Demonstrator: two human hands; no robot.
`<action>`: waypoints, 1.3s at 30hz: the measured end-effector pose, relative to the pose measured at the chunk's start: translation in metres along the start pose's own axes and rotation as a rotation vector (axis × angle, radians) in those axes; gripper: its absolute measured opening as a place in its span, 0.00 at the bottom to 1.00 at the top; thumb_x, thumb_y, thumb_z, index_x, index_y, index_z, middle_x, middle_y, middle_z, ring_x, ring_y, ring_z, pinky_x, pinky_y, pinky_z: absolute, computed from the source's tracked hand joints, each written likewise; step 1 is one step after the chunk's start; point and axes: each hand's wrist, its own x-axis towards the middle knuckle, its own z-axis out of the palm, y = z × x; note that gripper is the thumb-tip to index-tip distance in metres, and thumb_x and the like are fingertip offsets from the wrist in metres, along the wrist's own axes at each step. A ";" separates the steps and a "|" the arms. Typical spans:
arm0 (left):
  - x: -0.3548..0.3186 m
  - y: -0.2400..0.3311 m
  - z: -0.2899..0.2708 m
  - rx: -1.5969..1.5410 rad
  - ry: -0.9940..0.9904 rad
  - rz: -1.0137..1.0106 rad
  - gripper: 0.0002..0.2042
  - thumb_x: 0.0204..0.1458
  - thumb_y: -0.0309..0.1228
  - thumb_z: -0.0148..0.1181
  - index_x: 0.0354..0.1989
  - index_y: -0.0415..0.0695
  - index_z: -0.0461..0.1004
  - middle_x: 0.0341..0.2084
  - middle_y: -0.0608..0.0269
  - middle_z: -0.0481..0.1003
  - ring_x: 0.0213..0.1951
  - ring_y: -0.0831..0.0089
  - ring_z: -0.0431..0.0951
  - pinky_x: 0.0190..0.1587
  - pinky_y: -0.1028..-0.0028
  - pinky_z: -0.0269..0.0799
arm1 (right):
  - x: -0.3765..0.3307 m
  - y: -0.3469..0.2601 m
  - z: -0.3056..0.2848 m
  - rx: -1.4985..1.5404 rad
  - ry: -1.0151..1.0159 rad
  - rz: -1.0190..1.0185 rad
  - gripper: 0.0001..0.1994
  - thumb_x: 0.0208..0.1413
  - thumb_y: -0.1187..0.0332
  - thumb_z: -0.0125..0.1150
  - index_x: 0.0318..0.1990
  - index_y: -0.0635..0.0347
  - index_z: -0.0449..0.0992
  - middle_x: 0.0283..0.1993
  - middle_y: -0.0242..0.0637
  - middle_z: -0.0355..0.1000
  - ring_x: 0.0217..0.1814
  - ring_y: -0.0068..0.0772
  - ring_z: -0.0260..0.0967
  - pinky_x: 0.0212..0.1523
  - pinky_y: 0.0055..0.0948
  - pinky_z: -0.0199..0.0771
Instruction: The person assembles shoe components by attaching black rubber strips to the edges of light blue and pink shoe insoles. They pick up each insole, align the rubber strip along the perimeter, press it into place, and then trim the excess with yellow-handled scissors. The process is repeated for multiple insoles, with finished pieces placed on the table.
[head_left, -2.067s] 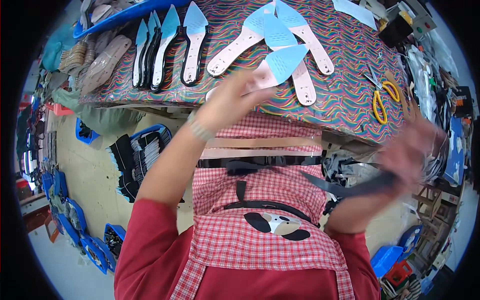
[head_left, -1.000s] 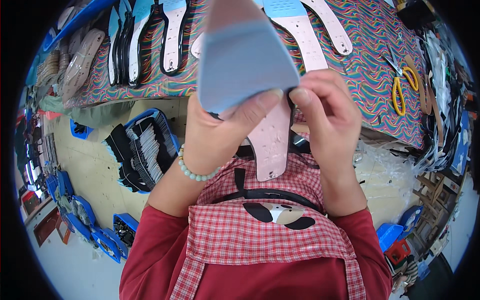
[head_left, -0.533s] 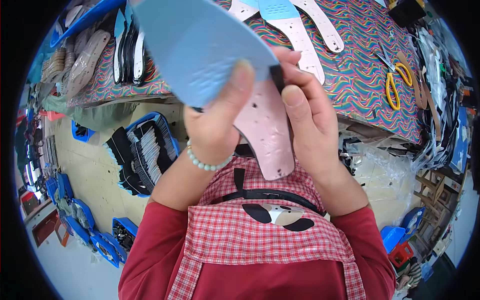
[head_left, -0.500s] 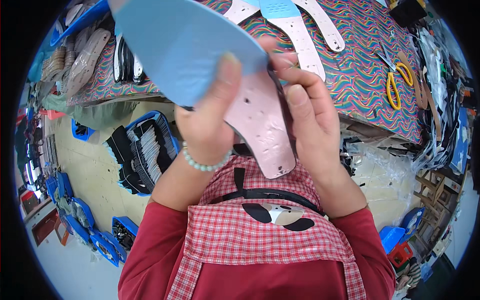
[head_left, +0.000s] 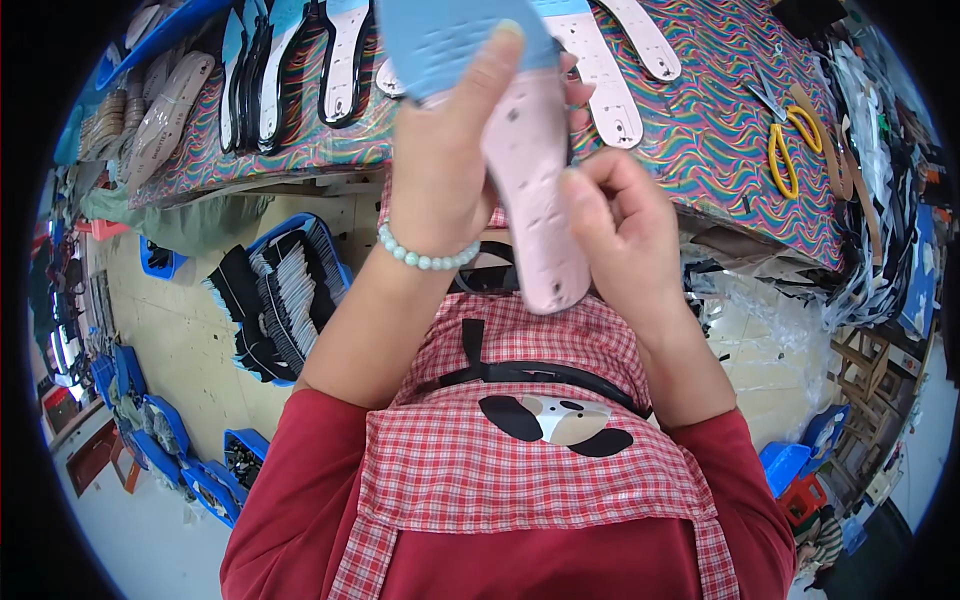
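Held up in front of the chest, above the table edge: pink insole, long axis near upright, blue forepart pointing away and up, rounded heel toward the apron. Left hand clamped around the upper part; right hand curled beside the lower edge, grip unclear.
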 end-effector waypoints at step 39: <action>0.000 0.021 -0.038 -0.703 -0.311 -0.034 0.16 0.65 0.45 0.39 0.36 0.47 0.69 0.20 0.72 0.65 0.33 0.74 0.70 0.56 0.64 0.64 | -0.005 0.007 -0.009 -0.534 -0.103 -0.498 0.20 0.55 0.63 0.61 0.51 0.65 0.67 0.36 0.47 0.71 0.36 0.46 0.73 0.34 0.34 0.74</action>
